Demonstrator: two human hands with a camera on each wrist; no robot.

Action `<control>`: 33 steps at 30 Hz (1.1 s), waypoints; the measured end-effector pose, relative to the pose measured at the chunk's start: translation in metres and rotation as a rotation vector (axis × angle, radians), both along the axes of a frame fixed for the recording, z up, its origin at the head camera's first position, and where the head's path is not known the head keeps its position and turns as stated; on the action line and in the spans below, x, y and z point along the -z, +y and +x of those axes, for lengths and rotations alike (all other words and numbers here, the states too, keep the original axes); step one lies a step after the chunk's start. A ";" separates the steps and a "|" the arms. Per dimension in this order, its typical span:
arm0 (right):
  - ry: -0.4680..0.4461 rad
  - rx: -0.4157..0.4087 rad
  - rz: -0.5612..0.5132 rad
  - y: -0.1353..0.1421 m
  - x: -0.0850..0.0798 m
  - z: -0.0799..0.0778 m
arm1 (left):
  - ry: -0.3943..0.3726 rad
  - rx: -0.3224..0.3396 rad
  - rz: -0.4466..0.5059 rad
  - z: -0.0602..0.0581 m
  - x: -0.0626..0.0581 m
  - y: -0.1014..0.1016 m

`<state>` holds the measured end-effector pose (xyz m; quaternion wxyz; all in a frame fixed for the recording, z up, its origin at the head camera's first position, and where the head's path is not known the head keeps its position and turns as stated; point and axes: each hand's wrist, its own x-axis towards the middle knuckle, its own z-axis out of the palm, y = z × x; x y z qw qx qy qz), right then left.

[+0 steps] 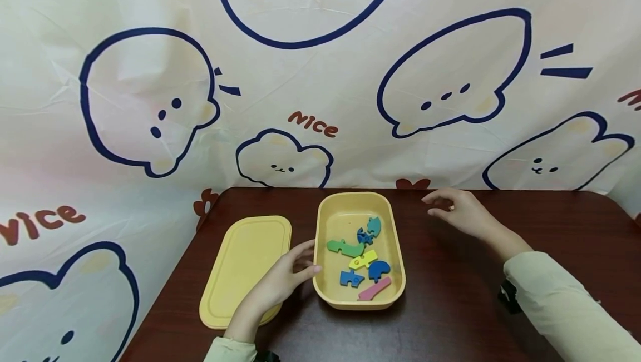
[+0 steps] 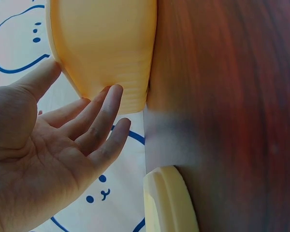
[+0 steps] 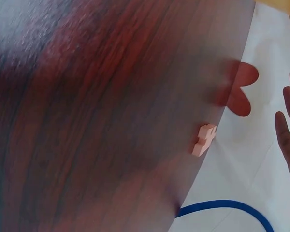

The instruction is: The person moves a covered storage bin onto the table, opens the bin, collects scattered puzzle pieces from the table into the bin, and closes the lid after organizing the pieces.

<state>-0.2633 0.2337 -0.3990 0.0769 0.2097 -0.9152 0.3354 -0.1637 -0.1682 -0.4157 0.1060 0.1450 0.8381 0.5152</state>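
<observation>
A yellow box point(image 1: 359, 198) holds several puzzle pieces, among them a green piece point(image 1: 345, 248), a yellow piece point(image 1: 363, 260), a blue arched piece point(image 1: 379, 271) and a pink strip-like piece point(image 1: 374, 289). My left hand point(image 1: 282, 278) is at the box's left side, thumb at the rim and relaxed fingers against the outer wall point(image 2: 104, 43). To the right of the box, my right hand point(image 1: 463, 213) hovers over the table with loosely bent fingers and nothing visible in them. A small pale orange piece point(image 3: 204, 140) lies near the far table edge, below the right hand.
A yellow lid point(image 1: 250, 262) lies flat on the dark wooden table point(image 1: 450, 306), left of the box and partly behind the left forearm. Behind the table hangs a white cloth point(image 1: 350, 73) with blue cartoon outlines.
</observation>
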 end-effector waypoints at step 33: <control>-0.267 0.136 -0.143 0.049 0.019 -0.022 | 0.010 0.009 -0.008 -0.001 0.000 -0.001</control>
